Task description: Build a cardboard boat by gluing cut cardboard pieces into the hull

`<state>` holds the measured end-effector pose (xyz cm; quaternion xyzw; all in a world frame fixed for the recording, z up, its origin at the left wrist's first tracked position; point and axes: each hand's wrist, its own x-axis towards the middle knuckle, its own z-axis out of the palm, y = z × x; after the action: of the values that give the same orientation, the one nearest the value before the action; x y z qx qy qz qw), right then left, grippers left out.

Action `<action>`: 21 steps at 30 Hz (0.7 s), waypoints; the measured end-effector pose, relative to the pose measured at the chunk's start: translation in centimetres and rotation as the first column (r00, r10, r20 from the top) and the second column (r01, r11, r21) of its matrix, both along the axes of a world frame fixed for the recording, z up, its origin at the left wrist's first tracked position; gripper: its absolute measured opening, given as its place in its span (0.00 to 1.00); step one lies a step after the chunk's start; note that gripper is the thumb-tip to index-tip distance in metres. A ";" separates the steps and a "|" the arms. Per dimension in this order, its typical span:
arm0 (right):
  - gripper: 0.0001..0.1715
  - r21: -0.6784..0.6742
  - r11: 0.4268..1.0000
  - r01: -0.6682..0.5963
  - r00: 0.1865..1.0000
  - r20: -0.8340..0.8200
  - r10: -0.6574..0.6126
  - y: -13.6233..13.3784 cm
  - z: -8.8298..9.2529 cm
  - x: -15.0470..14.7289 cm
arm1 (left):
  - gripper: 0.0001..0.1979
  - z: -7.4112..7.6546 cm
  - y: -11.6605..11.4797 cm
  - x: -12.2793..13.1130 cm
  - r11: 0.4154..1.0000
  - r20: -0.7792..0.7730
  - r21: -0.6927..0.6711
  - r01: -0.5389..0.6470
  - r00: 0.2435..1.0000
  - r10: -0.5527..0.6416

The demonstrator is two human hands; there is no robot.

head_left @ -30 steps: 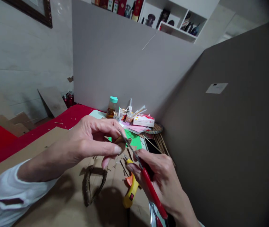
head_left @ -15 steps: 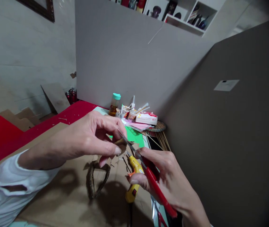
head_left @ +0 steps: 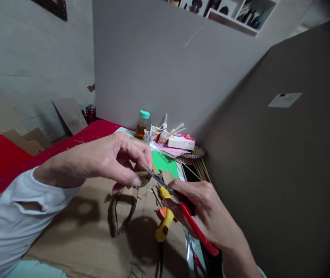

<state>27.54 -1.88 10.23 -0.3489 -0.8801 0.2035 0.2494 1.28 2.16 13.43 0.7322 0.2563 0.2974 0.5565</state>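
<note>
My left hand (head_left: 115, 160) pinches a small brown cardboard piece (head_left: 144, 178) between thumb and fingers. Red-handled scissors (head_left: 195, 224) are gripped in my right hand (head_left: 205, 208), their blades pointing up and left against the cardboard piece. Just below my left hand, a pointed loop of brown cardboard strip (head_left: 114, 216) sits on the cardboard sheet (head_left: 80, 231). A yellow glue gun (head_left: 162, 230) with an orange trigger lies under the scissors, partly hidden by them and my right hand.
A second pair of scissors (head_left: 197, 264) lies at the sheet's right edge. Farther back are a teal-lidded bottle (head_left: 142, 125), cups holding sticks (head_left: 163, 138), a tissue pack (head_left: 181, 142) and green paper (head_left: 165, 164). Grey panels (head_left: 159, 69) stand behind and to the right.
The view has shifted slightly. My left hand and the cardboard piece have moved a little left, and the scissor blades remain at the piece. My right thumb has shifted upward on the scissors.
</note>
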 end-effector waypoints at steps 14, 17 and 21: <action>0.22 -0.112 0.990 0.083 0.970 -0.218 -0.106 0.2 -0.4 -1.0 | 0.01 0.0 -0.3 0.0 0.995 0.062 -0.017 -0.103 0.993 0.103; 0.27 -0.183 0.980 0.075 0.971 -0.211 -0.113 0.2 -0.1 -0.8 | 0.04 -0.1 -0.2 0.0 0.998 0.044 -0.032 -0.059 0.997 0.061; 0.32 -0.295 0.955 -0.026 0.979 -0.201 -0.035 0.4 0.5 0.3 | 0.05 -0.6 0.5 -0.3 0.994 0.091 -0.107 -0.013 0.996 0.023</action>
<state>27.84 -1.52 10.74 -0.3615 -0.8087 0.3671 0.2838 0.97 2.69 12.87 0.6848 0.2522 0.3218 0.6032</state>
